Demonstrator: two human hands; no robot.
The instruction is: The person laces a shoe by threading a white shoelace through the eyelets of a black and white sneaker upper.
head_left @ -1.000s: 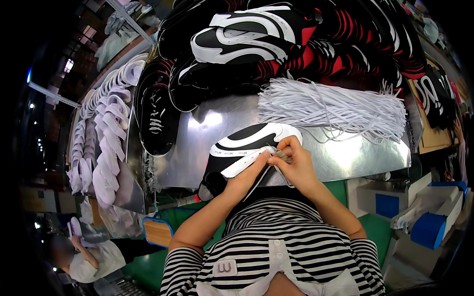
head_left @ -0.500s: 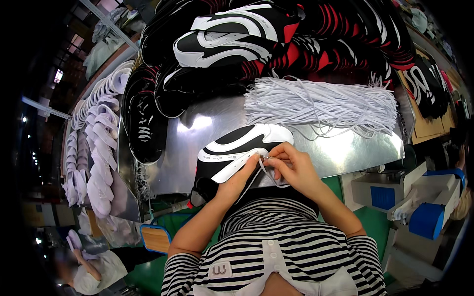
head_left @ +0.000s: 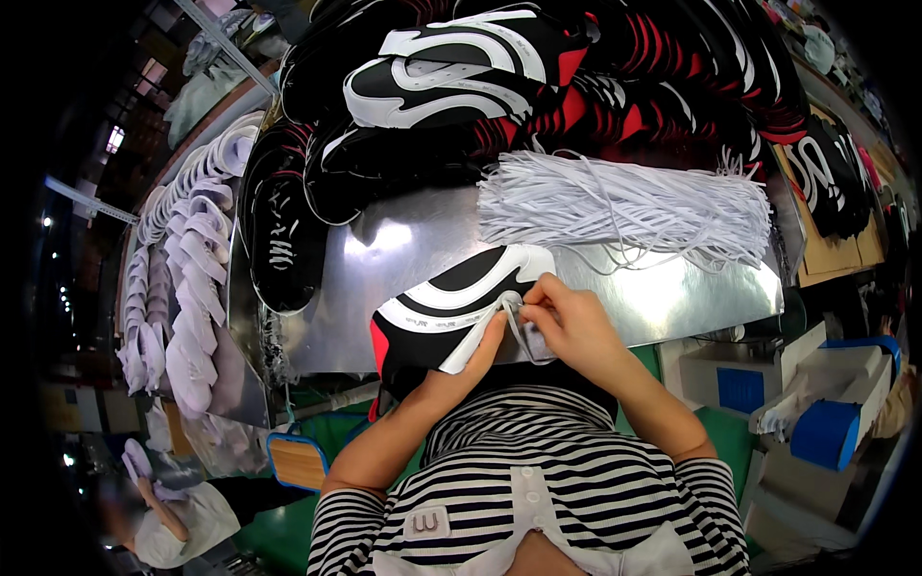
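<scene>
The shoe upper (head_left: 451,312) lies at the near edge of the table (head_left: 423,216), its long axis slanting from near left to far right. The left hand (head_left: 464,372) holds its near side; the right hand (head_left: 573,326), closer to the far end, pinches a lace (head_left: 520,337).

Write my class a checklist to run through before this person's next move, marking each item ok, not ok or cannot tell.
1. Left hand steadies the black-and-white shoe upper: ok.
2. Right hand has its fingertips on the pale lace: ok.
3. Lace pulled taut: not ok, a slack loop hangs below the fingers.
4. Lace end fully through its hole: cannot tell, the fingertips crowd it.
5. White lace bundle clear of both hands: ok.
</scene>
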